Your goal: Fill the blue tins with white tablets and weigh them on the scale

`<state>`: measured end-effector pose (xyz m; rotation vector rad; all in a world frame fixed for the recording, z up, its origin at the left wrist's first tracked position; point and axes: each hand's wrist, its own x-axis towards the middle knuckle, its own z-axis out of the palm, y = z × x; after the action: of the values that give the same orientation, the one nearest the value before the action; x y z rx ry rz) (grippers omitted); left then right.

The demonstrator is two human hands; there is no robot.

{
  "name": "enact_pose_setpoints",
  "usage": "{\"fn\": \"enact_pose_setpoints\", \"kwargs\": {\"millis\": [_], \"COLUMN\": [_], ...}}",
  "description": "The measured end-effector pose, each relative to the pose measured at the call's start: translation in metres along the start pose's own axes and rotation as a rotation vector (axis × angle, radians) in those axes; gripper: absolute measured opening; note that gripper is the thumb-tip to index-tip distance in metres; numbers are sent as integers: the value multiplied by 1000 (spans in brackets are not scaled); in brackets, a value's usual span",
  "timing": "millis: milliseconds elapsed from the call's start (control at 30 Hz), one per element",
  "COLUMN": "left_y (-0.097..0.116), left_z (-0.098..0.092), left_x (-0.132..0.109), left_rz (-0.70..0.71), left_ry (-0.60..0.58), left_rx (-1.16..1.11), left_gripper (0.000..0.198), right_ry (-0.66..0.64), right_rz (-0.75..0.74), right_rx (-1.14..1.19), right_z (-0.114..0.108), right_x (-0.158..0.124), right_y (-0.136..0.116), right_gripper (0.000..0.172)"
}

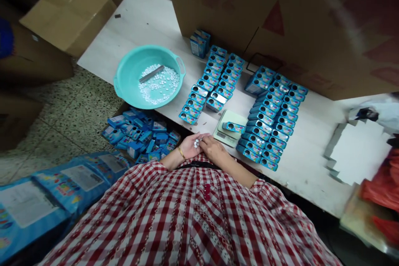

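The left hand (189,145) lay palm-up and half-cupped at the table's edge, with a few small white round tablets (196,143) resting loose in it. The right hand (212,146) met them with curled fingertips — whether it pinched one could not be told. Just beyond stood a pale green weighing scale (225,135) bearing a blue oblong tin (233,127).

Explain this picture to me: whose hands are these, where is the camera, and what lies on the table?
No machine here: a person in a red-checked shirt wears a head camera looking down at their own bare hands. The left hand, with a gold bangle, lies palm up with small white tablets in it; the right hand puts its fingers to them. On the pale wooden table stand rows of small blue tins, one blue tin on a pale green scale, and a turquoise plastic basin with more tablets.
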<state>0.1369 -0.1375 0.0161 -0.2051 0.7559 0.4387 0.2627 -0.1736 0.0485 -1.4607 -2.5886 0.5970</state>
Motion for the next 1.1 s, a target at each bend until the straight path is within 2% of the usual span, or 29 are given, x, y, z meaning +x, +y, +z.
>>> {"fn": "enact_pose_setpoints", "kwargs": {"millis": [133, 267, 367, 500, 567, 633, 700, 767, 867, 933, 1100], "left_y": [0, 0, 1, 4, 4, 4, 3, 2, 0, 0, 2], "left_z": [-2, -2, 1, 10, 14, 16, 15, 12, 6, 2, 0], "left_x": [-2, 0, 3, 5, 6, 6, 7, 8, 8, 8, 0], "left_rz": [-26, 24, 45, 13, 9, 6, -3, -23, -48, -38, -41], "left_ry": [41, 71, 49, 19, 22, 19, 4, -13, 1, 33, 81], "left_rx": [18, 26, 37, 63, 69, 73, 73, 69, 52, 35, 42], "left_gripper": [36, 28, 27, 26, 26, 26, 27, 28, 29, 31, 35], "right_ry": [-14, 115, 260, 500, 495, 477, 488, 449, 253, 173, 132], "right_rz": [-6, -23, 61, 304, 344, 363, 374, 303, 92, 45, 22], "right_rx": [-13, 130, 229, 265, 249, 232, 208, 189, 164, 154, 167], "right_z": [6, 6, -2, -19, -24, -25, -24, -19, -10, -4, 4], "right_x": [3, -1, -13, -33, -41, -46, -47, -43, -28, -15, 2], "right_y": [0, 6, 28, 72, 88, 94, 87, 68, 33, 16, 4], "right_gripper": [17, 16, 18, 18, 19, 21, 22, 22, 23, 23, 21]}}
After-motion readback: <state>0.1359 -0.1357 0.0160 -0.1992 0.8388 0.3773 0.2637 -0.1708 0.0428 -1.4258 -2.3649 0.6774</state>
